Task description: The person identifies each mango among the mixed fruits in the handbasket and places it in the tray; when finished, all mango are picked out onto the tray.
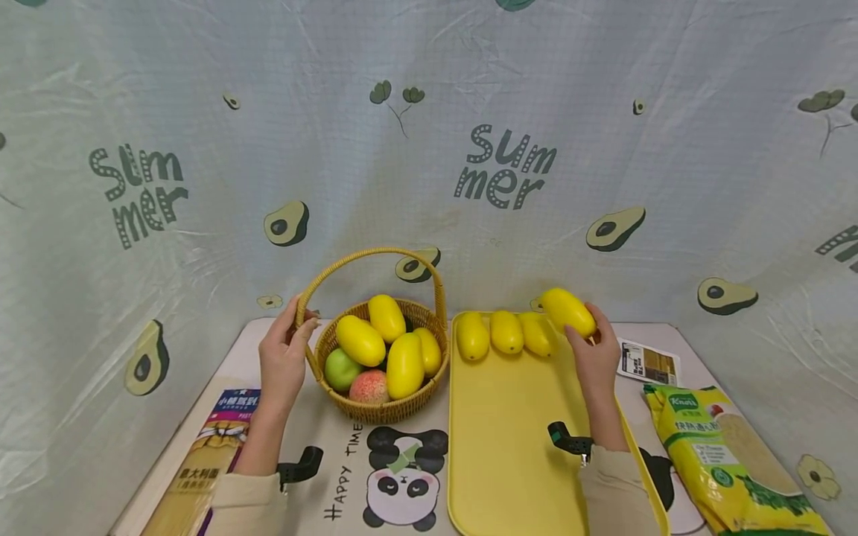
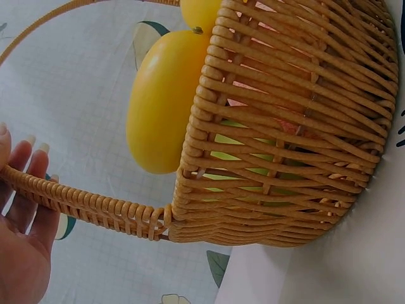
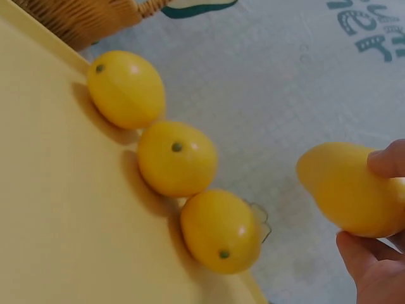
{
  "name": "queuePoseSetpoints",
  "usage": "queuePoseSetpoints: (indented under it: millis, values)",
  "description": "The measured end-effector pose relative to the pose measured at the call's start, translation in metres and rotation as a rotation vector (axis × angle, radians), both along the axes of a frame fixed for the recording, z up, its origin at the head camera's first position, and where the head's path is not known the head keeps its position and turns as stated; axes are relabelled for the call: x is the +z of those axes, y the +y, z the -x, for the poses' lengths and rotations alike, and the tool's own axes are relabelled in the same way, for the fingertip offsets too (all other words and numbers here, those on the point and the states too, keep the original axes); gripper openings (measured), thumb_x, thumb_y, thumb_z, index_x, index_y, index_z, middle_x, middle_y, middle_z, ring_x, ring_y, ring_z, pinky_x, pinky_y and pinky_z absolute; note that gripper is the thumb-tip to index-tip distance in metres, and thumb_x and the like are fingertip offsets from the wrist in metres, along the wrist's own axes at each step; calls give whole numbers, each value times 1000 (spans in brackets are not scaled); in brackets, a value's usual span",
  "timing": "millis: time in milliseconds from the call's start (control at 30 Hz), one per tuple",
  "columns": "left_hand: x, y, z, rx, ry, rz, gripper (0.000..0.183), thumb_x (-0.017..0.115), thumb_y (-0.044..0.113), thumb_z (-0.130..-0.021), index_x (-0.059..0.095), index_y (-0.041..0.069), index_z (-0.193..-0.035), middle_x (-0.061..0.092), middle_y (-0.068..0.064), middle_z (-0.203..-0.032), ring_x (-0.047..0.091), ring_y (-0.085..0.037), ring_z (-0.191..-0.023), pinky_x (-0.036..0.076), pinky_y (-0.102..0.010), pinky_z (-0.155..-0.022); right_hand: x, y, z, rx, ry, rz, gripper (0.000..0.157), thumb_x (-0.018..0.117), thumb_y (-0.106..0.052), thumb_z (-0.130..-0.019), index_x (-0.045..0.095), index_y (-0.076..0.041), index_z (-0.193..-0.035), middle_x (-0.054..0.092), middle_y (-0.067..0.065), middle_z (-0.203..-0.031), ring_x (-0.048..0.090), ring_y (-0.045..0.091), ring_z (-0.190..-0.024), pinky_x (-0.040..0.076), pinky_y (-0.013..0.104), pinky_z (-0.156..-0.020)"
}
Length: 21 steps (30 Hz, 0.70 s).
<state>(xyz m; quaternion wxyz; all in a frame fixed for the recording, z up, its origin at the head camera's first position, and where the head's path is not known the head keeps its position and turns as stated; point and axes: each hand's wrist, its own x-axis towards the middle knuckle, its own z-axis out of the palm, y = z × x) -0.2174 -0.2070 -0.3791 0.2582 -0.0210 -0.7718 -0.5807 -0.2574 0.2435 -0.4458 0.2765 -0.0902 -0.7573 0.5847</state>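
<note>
My right hand [image 1: 599,350] pinches a yellow mango [image 1: 567,311] between thumb and fingers, raised over the far right part of the yellow tray [image 1: 516,439]. In the right wrist view, this mango [image 3: 351,190] is held apart from a row of three mangoes [image 3: 177,158] on the tray. My left hand [image 1: 284,357] holds the left side of the wicker basket's handle [image 1: 355,258]; in the left wrist view the fingers [image 2: 41,190] wrap loosely around it. The basket [image 1: 395,411] contains several mangoes [image 1: 405,366], a green apple [image 1: 342,369] and a reddish peach [image 1: 369,387].
At the left lies a pasta packet [image 1: 208,461]. Right of the tray are a yellow-green Knorr bag [image 1: 727,461] and a flat printed packet [image 1: 649,362]. A panda-print mat [image 1: 348,454] covers the table, and a patterned curtain [image 1: 375,179] stands behind.
</note>
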Motion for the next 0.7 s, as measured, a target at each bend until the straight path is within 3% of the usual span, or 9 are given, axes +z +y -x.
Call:
queuePoseSetpoints:
  millis: [167, 300, 500, 700]
  values:
    - [-2, 1, 0, 6, -6, 8, 45, 53, 15, -103, 49, 12, -147, 61, 3, -113, 54, 5, -104, 42, -3, -93, -10, 7, 0, -14, -53, 18, 57, 64, -25, -98, 43, -20, -151, 44, 5, -153, 46, 23, -133, 44, 35, -112]
    - [-8, 0, 4, -2, -15, -3, 46, 53, 15, -103, 48, 14, -148, 62, -6, -118, 55, 5, -104, 42, -3, -95, -18, 13, 2, -26, -83, 19, 59, 64, -24, -98, 41, -18, -152, 42, 5, -155, 44, 25, -137, 42, 44, -114]
    - [-17, -6, 13, 9, -11, -9, 47, 54, 16, -103, 47, 18, -149, 61, -4, -119, 55, 4, -105, 42, -3, -93, -27, 17, 10, -34, -100, 11, 58, 63, -22, -98, 41, -15, -152, 41, 9, -156, 43, 28, -137, 43, 46, -112]
    - [-8, -2, 6, -3, 24, -17, 47, 55, 13, -102, 47, 12, -149, 60, 2, -112, 56, 3, -104, 43, -2, -92, -37, 19, 16, -58, -137, 29, 60, 61, -23, -99, 38, -13, -153, 39, 12, -157, 42, 31, -137, 38, 48, -117]
